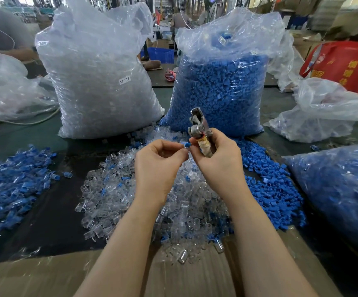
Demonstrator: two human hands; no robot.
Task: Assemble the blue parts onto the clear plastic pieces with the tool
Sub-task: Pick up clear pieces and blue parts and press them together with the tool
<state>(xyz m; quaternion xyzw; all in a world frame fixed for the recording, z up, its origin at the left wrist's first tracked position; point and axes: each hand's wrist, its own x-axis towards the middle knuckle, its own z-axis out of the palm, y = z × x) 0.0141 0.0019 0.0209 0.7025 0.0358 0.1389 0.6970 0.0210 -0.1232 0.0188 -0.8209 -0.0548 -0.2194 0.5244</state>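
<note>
Right now, from the fingertips outward:

Pinch point: both hands meet on one small blue part (187, 144), held between the left thumb and forefinger and touched by the right fingertips; whether a clear piece is already under it I cannot tell.

Left hand (158, 161): fingers curled in a narrow pinch on the blue part, wrist raised above the heap.

Right hand (216, 155): palm and lower fingers wrapped round the taped handle of the tool (199, 130), metal head pointing up and away, not on the part.

Risk, slip: the part is tiny and held only at its edges, so it may pop out and vanish into the clear plastic pieces (152, 202) below.

Risk, split grip: the right hand does two jobs, so the tool may tilt or loosen while the fingertips work.

Risk, misfit: a crooked seating would likely jam or crack once squeezed.

Supply: loose blue parts (270, 189) lie just right of the clear heap; the finished pile (13, 181) sits well apart on the left; full bags (219, 93) stand behind.
</note>
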